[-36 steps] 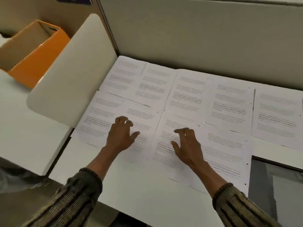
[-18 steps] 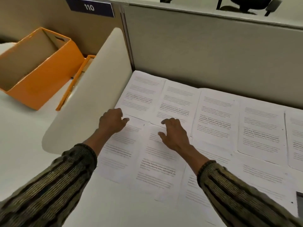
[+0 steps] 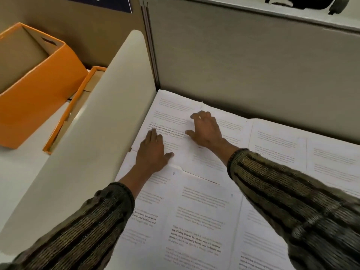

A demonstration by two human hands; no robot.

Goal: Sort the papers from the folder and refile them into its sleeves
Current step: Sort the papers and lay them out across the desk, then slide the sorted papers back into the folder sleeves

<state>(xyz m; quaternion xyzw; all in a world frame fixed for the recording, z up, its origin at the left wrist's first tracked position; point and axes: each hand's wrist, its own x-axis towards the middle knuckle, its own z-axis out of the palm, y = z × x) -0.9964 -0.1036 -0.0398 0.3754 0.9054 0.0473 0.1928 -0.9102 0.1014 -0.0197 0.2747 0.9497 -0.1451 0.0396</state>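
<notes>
Right in front of me, two olive-and-brown striped knitted sleeves (image 3: 292, 201) reach out over the white printed paper sheets (image 3: 194, 221), which lie flat in overlapping rows and fill the corner bay from the near edge to the back wall. The nearest sheet carries a couple of bold black lines of text; most of the other print is too faint to read. A little further out, the left hand (image 3: 153, 151) is pressed flat on the back-left sheet, fingers straight and together, thumb splayed out to the side, holding nothing. Just beyond it and to the right, the right hand (image 3: 206, 131) is spread wide, fingers arched with the tips down on the paper where two back-row sheets meet, thumb held well apart, nothing gripped in it. More sheets run off to the right along the back row. On the left, a cream curved-top divider panel (image 3: 93, 143) stands upright beside the papers. Past it, on the neighbouring white bench (image 3: 17, 172), sits an open orange cardboard box (image 3: 42, 88) with a cut-out handle slot, and a shallow orange cardboard tray (image 3: 78, 106) is wedged between box and divider. At the back rises a grey fabric partition wall (image 3: 253, 71), with a dark blue sign (image 3: 101, 2) up top left.
</notes>
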